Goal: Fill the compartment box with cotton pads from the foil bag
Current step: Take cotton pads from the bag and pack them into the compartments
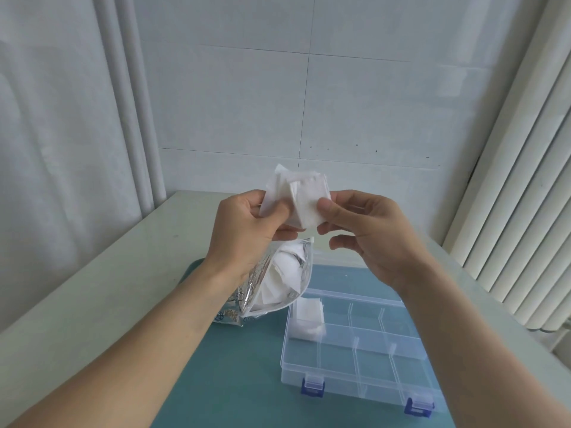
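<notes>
The grip of both hands is closed on a small stack of white cotton pads [296,196], held up above the table [102,273]: the left hand [247,230] pinches the stack's left side between thumb and curled fingers, and the right hand [367,233] pinches its right edge with thumb and forefinger, the other fingers loosely bent below. Beneath the hands, the silver foil bag [272,282] lies open on a teal mat [234,366], with more white pads showing in its mouth. Just to the bag's right sits the clear compartment box [355,344], lid open, blue latches at its near edge. Its far-left compartment holds a pile of pads; the other compartments look unfilled.
</notes>
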Demonstrator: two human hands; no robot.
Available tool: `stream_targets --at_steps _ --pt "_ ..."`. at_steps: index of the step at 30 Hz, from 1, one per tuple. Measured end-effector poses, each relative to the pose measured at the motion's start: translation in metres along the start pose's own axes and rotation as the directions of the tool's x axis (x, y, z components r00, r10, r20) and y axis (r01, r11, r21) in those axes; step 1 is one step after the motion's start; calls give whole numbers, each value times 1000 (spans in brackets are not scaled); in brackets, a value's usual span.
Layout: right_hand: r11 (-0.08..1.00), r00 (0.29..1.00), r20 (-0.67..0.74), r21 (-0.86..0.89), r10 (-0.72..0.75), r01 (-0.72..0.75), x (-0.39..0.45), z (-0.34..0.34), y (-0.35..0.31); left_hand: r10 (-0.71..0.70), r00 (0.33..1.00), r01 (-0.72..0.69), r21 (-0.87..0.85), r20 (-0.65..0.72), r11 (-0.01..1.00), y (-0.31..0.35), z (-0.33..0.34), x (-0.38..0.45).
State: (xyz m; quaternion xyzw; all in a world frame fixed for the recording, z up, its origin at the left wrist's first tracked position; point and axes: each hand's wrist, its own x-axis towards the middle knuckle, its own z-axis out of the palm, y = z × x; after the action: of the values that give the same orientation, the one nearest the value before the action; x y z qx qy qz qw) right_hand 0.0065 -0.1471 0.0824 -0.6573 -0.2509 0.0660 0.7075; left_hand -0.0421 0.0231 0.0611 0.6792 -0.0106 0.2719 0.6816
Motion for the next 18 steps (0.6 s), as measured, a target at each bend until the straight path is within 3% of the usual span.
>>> stream_targets --at_steps 4,11,18 --pt "1000 996 -88 -26 11 -14 1 12 10 -46 999 47 -49 21 998 -3 6 -5" --pt "972 981 -190 -233 -23 -22 5 13 20 -123 990 130 -107 76 986 -3 9 -5" --pt "990 986 -165 -133 31 -53 6 12 20 -186 968 208 -121 170 971 3 5 -2"
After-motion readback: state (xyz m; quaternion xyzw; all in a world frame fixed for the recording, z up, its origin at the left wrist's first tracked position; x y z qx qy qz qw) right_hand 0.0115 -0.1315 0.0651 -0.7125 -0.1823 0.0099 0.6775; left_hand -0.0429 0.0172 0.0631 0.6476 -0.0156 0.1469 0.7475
